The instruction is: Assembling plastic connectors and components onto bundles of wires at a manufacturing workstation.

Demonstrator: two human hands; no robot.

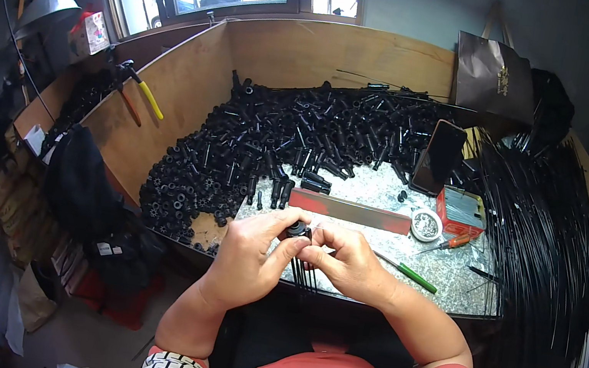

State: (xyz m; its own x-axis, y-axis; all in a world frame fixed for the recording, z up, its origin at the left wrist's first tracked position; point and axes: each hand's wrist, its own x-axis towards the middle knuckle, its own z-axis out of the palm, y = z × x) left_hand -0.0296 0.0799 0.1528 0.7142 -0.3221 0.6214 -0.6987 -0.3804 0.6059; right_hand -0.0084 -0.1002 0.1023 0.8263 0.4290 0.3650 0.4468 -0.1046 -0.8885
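Note:
Over the front edge of the bench, my left hand (248,258) is closed around a black round ribbed part (298,229), thumb and forefinger at its sides. Several thin black rods (304,278) hang from it below my fingers. My right hand (355,264) touches the same part from the right, its thumb and forefinger pinched together. What lies between those right fingertips is too small to make out. Just beyond my hands lies a long flat metal bar (352,212) with a reddish edge. A green-handled tool (415,277) lies beside my right wrist.
A large heap of black tubular parts (296,126) fills the wooden-walled bench (295,40). To the right are a phone (439,157), a small round dish (425,225), a red box (461,210), an orange-handled tool (455,241) and a bundle of long black rods (544,226). Pliers (146,93) hang at left.

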